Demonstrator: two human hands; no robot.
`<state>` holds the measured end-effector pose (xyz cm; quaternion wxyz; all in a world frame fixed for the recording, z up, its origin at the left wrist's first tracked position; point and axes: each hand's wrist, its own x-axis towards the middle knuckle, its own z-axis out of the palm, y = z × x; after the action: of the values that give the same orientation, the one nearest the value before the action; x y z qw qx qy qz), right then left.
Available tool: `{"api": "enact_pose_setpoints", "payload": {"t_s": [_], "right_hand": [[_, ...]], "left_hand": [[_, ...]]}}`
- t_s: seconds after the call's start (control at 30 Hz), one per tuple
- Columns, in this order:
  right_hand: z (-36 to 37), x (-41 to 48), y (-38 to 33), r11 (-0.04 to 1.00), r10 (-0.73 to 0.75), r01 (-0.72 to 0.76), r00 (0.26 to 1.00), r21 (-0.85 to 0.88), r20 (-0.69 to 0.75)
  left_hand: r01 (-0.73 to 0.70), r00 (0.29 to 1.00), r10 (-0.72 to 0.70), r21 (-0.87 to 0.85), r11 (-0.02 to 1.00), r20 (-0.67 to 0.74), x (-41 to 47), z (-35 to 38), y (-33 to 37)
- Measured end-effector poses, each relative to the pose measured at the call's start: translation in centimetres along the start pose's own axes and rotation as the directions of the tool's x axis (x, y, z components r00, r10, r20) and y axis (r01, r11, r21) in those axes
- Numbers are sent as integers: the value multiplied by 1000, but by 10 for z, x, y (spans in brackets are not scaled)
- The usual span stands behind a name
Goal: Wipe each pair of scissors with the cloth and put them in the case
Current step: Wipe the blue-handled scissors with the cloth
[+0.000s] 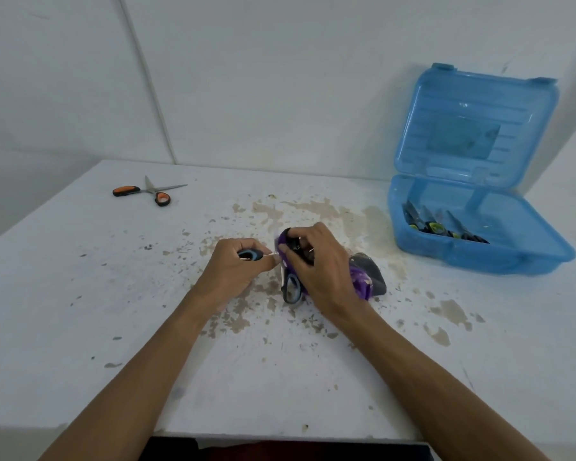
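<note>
At the table's centre my left hand (pixel 235 267) grips one blue-and-black handle of a pair of scissors (pixel 292 289). Its other handle loop hangs below my right hand (pixel 316 264). My right hand presses a purple and dark grey cloth (pixel 368 277) around the blades, which are hidden. A second pair of scissors with orange-and-black handles (pixel 153 192) lies spread open at the far left of the table. The blue plastic case (pixel 479 257) stands open at the right, with several dark scissors (pixel 443 224) lying inside.
The white table (pixel 113 311) has worn, stained patches around the middle. The case lid leans against the white wall at the back. The table's front edge runs just below my forearms.
</note>
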<state>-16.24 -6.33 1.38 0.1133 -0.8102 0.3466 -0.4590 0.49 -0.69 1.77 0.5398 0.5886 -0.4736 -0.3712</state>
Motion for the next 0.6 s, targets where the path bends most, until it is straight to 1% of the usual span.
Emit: {"api": "enact_pose_setpoints", "payload": {"t_s": [0.07, 0.13, 0.2, 0.27, 0.33, 0.4, 0.47, 0.53, 0.6], "right_hand": [[-4, 5, 9, 999, 42, -43, 997, -14, -66], [-9, 11, 20, 993, 115, -117, 985, -12, -130], [-16, 16, 31, 974, 228, -225, 956, 41, -186], [-22, 18, 37, 932, 358, -335, 909, 136, -212], [-27, 17, 39, 886, 449, -414, 878, 209, -167], [-29, 14, 38, 859, 480, -453, 874, 239, -69], [-30, 13, 37, 857, 459, -453, 888, 247, 36], [-32, 16, 37, 865, 425, -441, 897, 240, 120], [-33, 17, 37, 888, 387, -410, 911, 211, 141]], "left_hand": [[-13, 1000, 14, -37, 999, 26, 1, -2, 0], [1, 999, 1, -46, 999, 36, 1, -4, 0], [20, 999, -18, -47, 999, 41, 0, -5, 0], [21, 1000, -20, -62, 998, 10, 0, -5, 2], [16, 998, -20, -82, 996, -55, 0, -6, 6], [-1, 994, -12, -116, 993, -112, 2, -6, 8], [-34, 989, 18, -109, 993, -144, 2, -5, 9], [-81, 981, 67, -68, 994, -183, 2, -5, 10], [-185, 955, 185, 22, 982, -234, 1, -5, 10]]}}
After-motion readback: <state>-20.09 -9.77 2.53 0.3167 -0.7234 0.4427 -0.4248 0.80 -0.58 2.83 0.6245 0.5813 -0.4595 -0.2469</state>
